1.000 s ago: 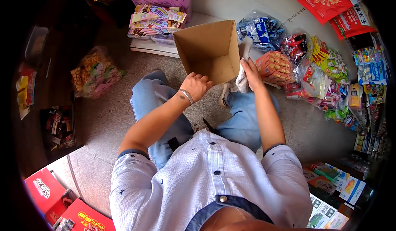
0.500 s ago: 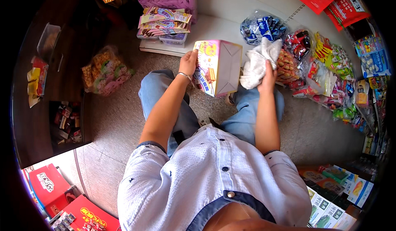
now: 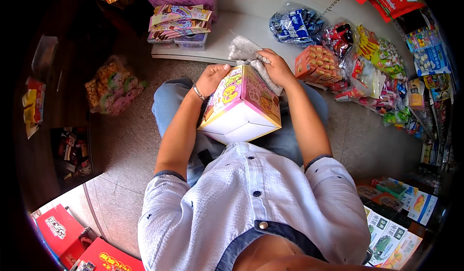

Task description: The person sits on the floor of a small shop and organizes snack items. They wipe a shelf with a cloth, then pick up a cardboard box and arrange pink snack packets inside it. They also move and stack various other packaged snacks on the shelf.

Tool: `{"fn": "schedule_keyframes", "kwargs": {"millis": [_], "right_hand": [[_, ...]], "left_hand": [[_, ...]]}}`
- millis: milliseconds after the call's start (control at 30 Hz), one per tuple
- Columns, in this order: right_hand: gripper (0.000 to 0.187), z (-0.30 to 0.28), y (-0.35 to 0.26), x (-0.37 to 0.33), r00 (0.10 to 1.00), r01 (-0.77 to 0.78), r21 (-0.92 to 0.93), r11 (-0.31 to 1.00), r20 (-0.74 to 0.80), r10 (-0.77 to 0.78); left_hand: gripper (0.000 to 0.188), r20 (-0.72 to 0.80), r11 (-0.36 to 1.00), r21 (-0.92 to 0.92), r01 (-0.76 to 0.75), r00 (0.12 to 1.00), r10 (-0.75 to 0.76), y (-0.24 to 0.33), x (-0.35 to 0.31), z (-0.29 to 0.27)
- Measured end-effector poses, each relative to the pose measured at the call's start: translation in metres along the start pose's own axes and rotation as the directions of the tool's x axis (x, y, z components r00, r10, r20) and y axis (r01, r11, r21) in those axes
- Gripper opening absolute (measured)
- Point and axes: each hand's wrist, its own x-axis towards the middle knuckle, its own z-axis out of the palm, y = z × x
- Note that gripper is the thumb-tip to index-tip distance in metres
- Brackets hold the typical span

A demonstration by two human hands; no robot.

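A pink, yellow and white cartoon-printed cardboard box (image 3: 237, 102) is tilted over my lap, its plain white end toward me. My left hand (image 3: 212, 79) grips its upper left edge, thumb on top. On the far right side, my right hand (image 3: 276, 68) is closed on a whitish cloth (image 3: 244, 48). Part of the cloth hangs along the box's right face, and the rest bunches up beyond its far edge. The box hides some of my fingers.
A white shelf (image 3: 237, 29) ahead bears stacked snack packets (image 3: 180, 22) and a bag of blue packets (image 3: 297, 25). Right of it lie an orange box of snacks (image 3: 319, 65) and several candy bags. A dark cabinet (image 3: 38, 160) stands left, beside a bag of snacks (image 3: 115, 87) on the floor.
The box has been turned and drawn nearer, so its white end now faces me. My right hand has brought the cloth leftward from beside the box onto its right side.
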Motion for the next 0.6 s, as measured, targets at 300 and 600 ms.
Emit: {"fn": "schedule_keyframes", "kwargs": {"millis": [300, 600], "right_hand": [[0.030, -0.005, 0.112, -0.026, 0.683, -0.375, 0.668, 0.643, -0.270, 0.678], [0.033, -0.018, -0.048, 0.022, 0.862, 0.152, 0.061, 0.987, -0.497, -0.102]], "left_hand": [[0.049, -0.719, 0.935, -0.310, -0.174, 0.686, -0.111, 0.005, 0.007, -0.024], [0.024, -0.668, 0.914, -0.256, -0.314, 0.741, 0.068, -0.026, 0.037, -0.004]]}}
